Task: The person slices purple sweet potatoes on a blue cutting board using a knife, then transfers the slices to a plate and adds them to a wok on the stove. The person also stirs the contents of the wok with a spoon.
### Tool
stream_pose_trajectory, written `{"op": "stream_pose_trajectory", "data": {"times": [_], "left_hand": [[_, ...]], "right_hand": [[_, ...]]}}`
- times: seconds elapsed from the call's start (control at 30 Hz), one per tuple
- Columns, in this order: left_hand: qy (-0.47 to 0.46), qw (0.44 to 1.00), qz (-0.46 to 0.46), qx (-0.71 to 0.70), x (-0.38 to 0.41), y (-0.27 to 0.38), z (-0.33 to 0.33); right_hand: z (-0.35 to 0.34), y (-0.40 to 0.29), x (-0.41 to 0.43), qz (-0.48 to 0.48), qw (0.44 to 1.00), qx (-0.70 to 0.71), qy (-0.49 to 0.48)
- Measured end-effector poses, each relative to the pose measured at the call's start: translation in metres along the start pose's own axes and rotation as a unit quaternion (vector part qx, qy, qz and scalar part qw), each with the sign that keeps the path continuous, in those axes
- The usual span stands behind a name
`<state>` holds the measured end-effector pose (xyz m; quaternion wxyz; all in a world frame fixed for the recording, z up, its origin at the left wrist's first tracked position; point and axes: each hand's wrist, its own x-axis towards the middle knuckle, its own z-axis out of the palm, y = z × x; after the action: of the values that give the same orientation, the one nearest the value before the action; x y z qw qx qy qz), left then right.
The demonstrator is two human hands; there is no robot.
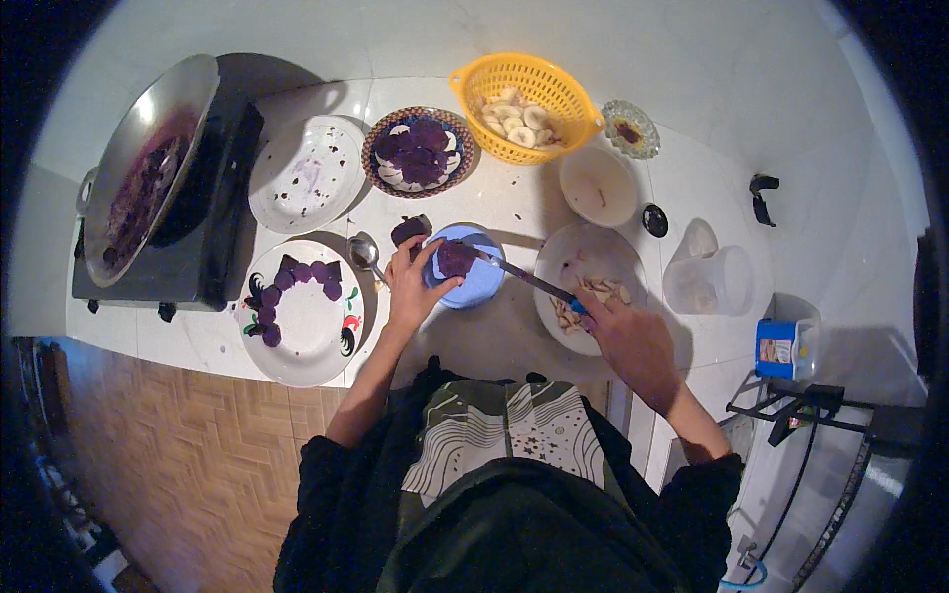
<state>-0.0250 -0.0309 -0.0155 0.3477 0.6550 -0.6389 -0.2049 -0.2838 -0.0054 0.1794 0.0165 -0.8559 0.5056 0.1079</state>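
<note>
My left hand [415, 285] holds a dark purple piece, apparently purple sweet potato [454, 259], between thumb and fingers over a round light-blue lid or dish [474, 285]. My right hand [634, 341] grips the blue handle of a long knife [523, 276]. Its blade slants up to the left, the tip end at the purple piece; whether it has cut in is unclear. Another dark purple chunk [410, 231] sits just beyond my left fingers. Left of that hand, a rooster-patterned plate [308, 348] carries a curved row of purple slices [284, 279].
A wok [159, 111] rests tilted on a black stove [215, 259]. Behind my hands are a stained white plate [308, 174], a patterned plate [374, 174] of purple and white slices, and a yellow basket [571, 96] of banana slices. A white bowl [552, 256] holds pale pieces; a spoon [363, 252] lies nearby.
</note>
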Motion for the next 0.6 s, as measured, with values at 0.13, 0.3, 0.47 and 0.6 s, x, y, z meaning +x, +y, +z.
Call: {"op": "stream_pose_trajectory", "data": {"times": [0.13,0.3,0.47,0.6], "left_hand": [[-0.010,1.000,-0.010,-0.003,0.000,0.001,-0.002],[0.010,1.000,0.013,-0.020,0.002,-0.002,-0.001],[-0.006,1.000,0.007,-0.021,0.004,-0.001,-0.001],[-0.011,1.000,0.008,-0.015,0.004,-0.003,-0.003]], "right_hand": [[0.002,0.004,0.005,-0.035,0.998,-0.032,0.031],[-0.008,0.003,0.012,-0.077,0.991,-0.076,0.080],[-0.017,0.004,0.017,-0.072,0.992,-0.102,0.012],[-0.030,0.002,0.022,-0.076,0.990,-0.122,-0.012]]}}
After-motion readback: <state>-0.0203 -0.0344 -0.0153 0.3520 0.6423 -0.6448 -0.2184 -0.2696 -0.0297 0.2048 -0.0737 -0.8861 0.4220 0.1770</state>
